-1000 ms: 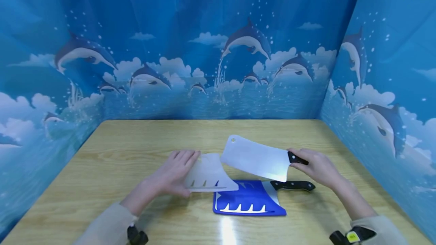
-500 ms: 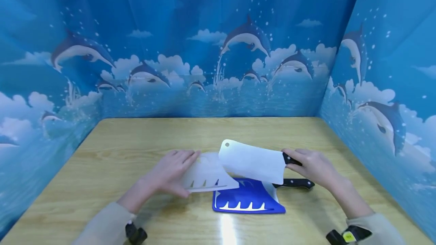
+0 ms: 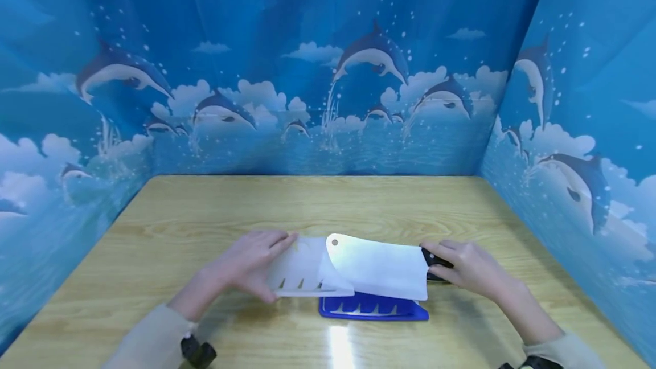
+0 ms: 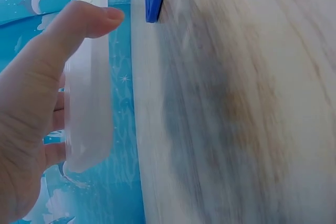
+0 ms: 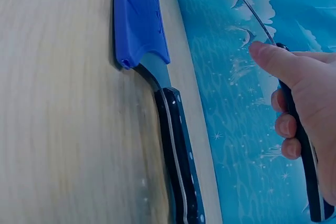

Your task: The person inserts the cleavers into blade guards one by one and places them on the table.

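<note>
My left hand [image 3: 256,263] grips a translucent white knife sheath [image 3: 302,269] by its closed end, held above the table. The left wrist view shows the thumb on one side of that sheath [image 4: 89,114] and fingers on the other. In my right hand [image 3: 471,266] is the black handle [image 5: 302,145] of a cleaver [image 3: 381,266]. Its broad blade points left, and the holed end meets the sheath's open, curved edge. Whether the tip sits inside cannot be told. Beneath lies a second cleaver in a blue sheath [image 3: 369,307], its black riveted handle [image 5: 176,145] pointing right.
The wooden table [image 3: 230,204] carries the blue-sheathed cleaver near its middle. Blue dolphin-print curtains [image 3: 328,73] enclose the back and both sides. Dark wrist devices [image 3: 199,352] sit on the beige sleeves.
The bare cleaver has moved down and slightly left, its blade levelling beside the white sheath's opening. The white sheath has shifted slightly left and down. The blue-sheathed cleaver stays put.
</note>
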Available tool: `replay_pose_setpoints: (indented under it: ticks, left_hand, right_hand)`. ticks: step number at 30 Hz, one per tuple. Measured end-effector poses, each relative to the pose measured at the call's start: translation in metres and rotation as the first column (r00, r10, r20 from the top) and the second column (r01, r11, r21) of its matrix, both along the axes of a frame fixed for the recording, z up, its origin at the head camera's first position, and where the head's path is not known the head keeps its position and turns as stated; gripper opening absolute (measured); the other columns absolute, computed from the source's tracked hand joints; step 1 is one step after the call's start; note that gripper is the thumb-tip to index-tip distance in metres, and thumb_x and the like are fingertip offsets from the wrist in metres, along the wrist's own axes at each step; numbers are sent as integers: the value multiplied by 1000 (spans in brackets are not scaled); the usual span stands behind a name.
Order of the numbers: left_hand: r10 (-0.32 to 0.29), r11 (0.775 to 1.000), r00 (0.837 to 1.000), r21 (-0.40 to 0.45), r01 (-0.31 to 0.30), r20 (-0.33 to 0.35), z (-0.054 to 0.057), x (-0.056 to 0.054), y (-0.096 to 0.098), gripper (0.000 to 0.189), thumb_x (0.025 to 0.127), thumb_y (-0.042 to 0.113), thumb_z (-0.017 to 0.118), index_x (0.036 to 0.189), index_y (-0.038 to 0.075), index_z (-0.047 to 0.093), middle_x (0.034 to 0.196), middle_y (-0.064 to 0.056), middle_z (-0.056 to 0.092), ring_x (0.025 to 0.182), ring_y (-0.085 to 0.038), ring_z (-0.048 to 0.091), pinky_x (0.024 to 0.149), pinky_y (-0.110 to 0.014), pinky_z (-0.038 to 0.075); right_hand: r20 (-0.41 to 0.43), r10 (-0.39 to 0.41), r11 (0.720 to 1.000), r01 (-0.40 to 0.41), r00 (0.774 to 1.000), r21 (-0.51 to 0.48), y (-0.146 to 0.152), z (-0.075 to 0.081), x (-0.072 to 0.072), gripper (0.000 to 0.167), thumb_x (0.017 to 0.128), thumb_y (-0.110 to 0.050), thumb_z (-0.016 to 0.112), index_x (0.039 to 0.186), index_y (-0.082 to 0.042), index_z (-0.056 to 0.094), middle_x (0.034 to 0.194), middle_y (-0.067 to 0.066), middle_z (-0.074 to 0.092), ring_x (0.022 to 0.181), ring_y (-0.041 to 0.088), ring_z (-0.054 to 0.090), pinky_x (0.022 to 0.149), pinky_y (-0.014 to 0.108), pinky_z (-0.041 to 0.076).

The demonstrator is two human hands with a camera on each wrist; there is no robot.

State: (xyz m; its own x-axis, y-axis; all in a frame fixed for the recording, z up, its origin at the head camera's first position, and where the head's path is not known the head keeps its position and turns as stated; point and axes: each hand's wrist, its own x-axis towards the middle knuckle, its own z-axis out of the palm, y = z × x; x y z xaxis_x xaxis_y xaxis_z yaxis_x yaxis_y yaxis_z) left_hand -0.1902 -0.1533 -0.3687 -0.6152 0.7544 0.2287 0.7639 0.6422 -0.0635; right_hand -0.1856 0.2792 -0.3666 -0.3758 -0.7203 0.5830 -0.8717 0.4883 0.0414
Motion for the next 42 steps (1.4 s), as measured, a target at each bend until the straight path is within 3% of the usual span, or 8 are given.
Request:
replay_pose_setpoints:
  ticks: [5,14,21,25,29,33,37,42]
  left_hand:
    - [-30,999,999,-21,30,11,1,3,-1,116,45,58,79,138,1,40,127,-15,51,113,-29,50,95,-47,41]
    - [-68,996,996,-46,71,59,4,7,-1,117,46,57,80,139,1,38,130,-15,49,115,-30,49,95,-47,41]
    - [-139,987,989,-72,142,39,4,7,2,114,47,54,81,138,1,39,129,-14,49,116,-28,48,97,-45,39]
    - [-109,989,993,-92,113,51,4,7,3,115,48,53,80,140,2,35,132,-14,47,120,-27,44,101,-47,35]
    - [-76,991,997,-106,76,2,0,9,2,115,51,58,78,141,2,33,132,-16,44,122,-29,41,102,-50,31]
    - [-77,994,990,-81,67,-116,-8,12,0,115,54,67,72,141,2,35,129,-17,46,118,-30,43,100,-53,32]
    - [-98,995,974,-17,97,-206,-11,12,0,112,54,70,70,137,2,40,124,-16,49,113,-29,45,95,-53,37]
    - [-129,988,964,51,144,-231,-12,8,-1,110,50,69,73,132,1,46,120,-15,51,107,-27,48,89,-52,40]
  right_hand:
    - [4,61,998,-61,998,6,1,-2,5,45,94,-40,47,107,0,65,73,1,61,51,-1,48,44,11,38]
    - [12,91,996,-91,996,5,0,-4,6,45,94,-40,47,108,-1,65,73,1,60,53,-1,47,43,12,37]
    - [29,100,994,-101,995,45,-1,-5,2,44,94,-39,48,109,-2,65,75,1,60,53,-4,42,43,11,34]
    - [34,88,995,-89,996,45,-1,-9,0,43,93,-40,50,108,-2,65,75,1,60,53,-3,45,43,11,36]
    - [36,84,996,-85,996,28,0,-13,1,43,92,-38,52,108,-1,65,78,3,62,56,1,51,45,12,40]
    - [63,89,996,-90,994,11,0,-17,3,42,92,-36,53,110,0,64,78,2,62,56,-2,50,47,9,38]
    - [77,88,996,-88,993,1,-2,-17,4,41,90,-33,56,112,1,63,76,-2,59,54,-7,42,46,7,34]
    - [84,61,998,-63,995,23,-4,-14,7,40,90,-33,56,113,0,63,76,-4,58,54,-8,37,46,7,33]
